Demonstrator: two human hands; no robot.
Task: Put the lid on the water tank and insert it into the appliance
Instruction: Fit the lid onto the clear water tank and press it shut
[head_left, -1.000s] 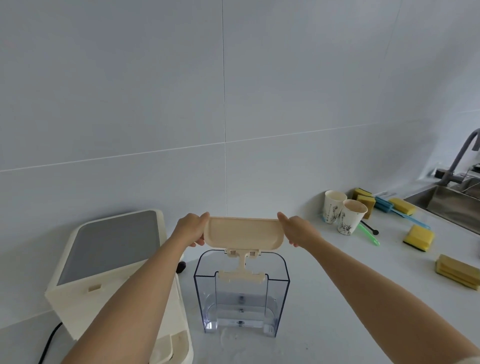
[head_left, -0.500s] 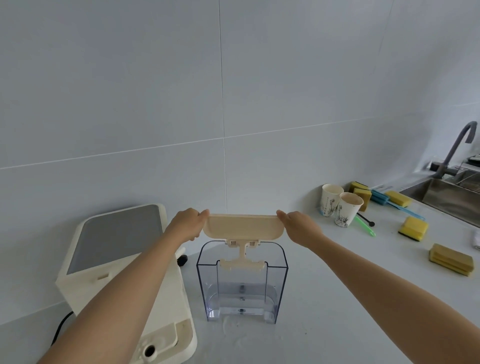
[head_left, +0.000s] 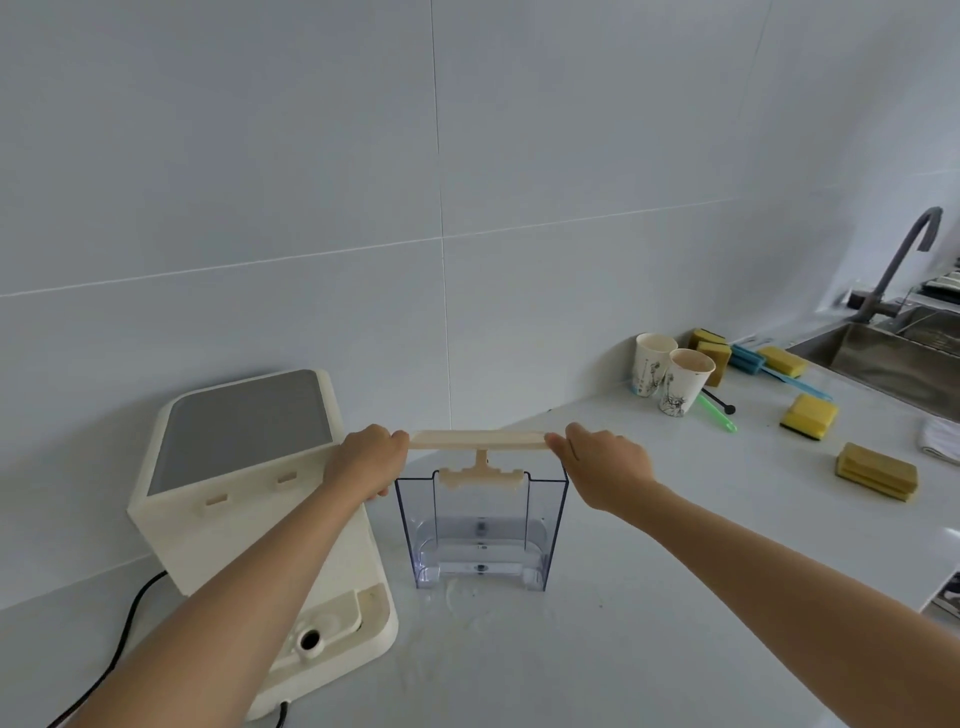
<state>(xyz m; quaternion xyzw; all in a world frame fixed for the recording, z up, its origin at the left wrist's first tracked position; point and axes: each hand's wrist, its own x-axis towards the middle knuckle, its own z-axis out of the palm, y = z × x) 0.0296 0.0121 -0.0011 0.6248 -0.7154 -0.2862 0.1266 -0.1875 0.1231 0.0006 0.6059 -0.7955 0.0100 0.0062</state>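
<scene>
A clear plastic water tank stands upright on the white counter, with no lid seated on it. Just above its open top I hold the cream lid level, seen edge-on, its T-shaped bracket hanging down to the tank's rim. My left hand grips the lid's left end and my right hand grips its right end. The cream appliance with a grey top panel stands to the left of the tank, its base plate with a round port showing at the front.
Two paper cups stand at the back right. Yellow sponges and blue and green brushes lie beyond them, near a steel sink with a faucet. A black cable runs from the appliance's left side. The counter below the tank looks wet.
The lid has tipped from tilted toward me to level and has come down, so its bracket now reaches the tank's rim. Both hands keep their hold on its ends.
</scene>
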